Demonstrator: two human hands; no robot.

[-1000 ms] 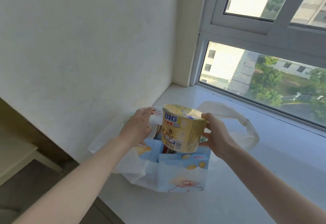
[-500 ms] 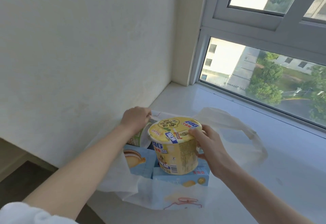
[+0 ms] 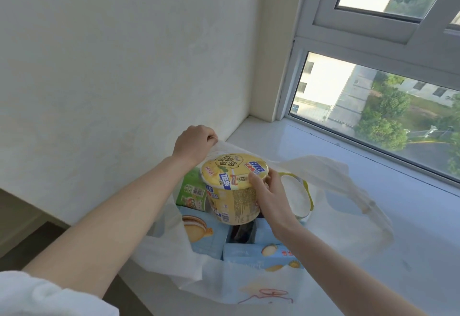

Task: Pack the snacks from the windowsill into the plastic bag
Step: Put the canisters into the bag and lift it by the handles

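A white plastic bag [image 3: 331, 191] stands open on the windowsill [image 3: 410, 216]. My left hand [image 3: 194, 145] grips the bag's far left handle and holds it up. My right hand [image 3: 271, 198] holds a yellow instant noodle cup [image 3: 231, 188] by its right side, inside the bag's mouth, above two light blue snack boxes [image 3: 204, 238]. A green cup [image 3: 191, 191] sits in the bag to the left of the yellow one. Another yellow cup [image 3: 298, 193] lies on its side behind my right hand, its white bottom showing.
A white wall [image 3: 112, 66] runs along the left of the sill. The window [image 3: 373, 106] closes off the back. The sill's front edge drops to a dark floor [image 3: 25, 236] at lower left.
My right hand has lowered the yellow cup into the bag, and the cup has turned so that its lid faces me. My left hand has lifted the handle higher.
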